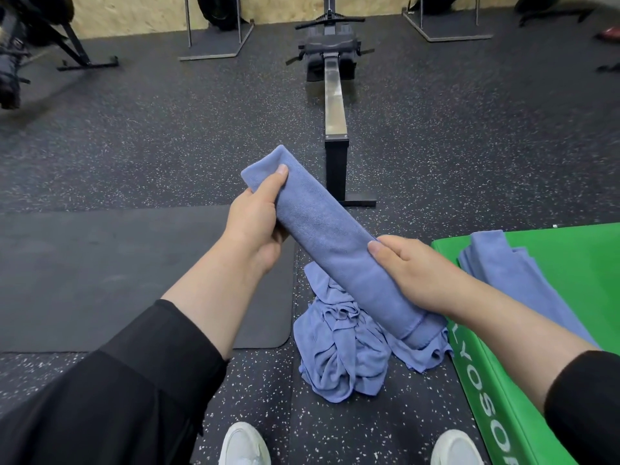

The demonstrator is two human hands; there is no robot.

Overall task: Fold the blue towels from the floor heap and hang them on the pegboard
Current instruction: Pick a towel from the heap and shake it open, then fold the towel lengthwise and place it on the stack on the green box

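A blue towel (330,243), folded into a long narrow strip, slants in the air from upper left to lower right. My left hand (256,218) grips its far end, thumb on top. My right hand (414,268) holds its near half, fingers curled over the top face. Below it a crumpled heap of blue towels (349,350) lies on the floor between my feet. Folded blue towels (506,270) lie on the green box (577,263) at the right. No pegboard is in view.
A rowing machine (335,105) runs away from me straight ahead, its rear leg just beyond the towel. A dark mat (117,273) covers the floor at left. Metal rack frames (214,45) and other gym gear stand along the far wall.
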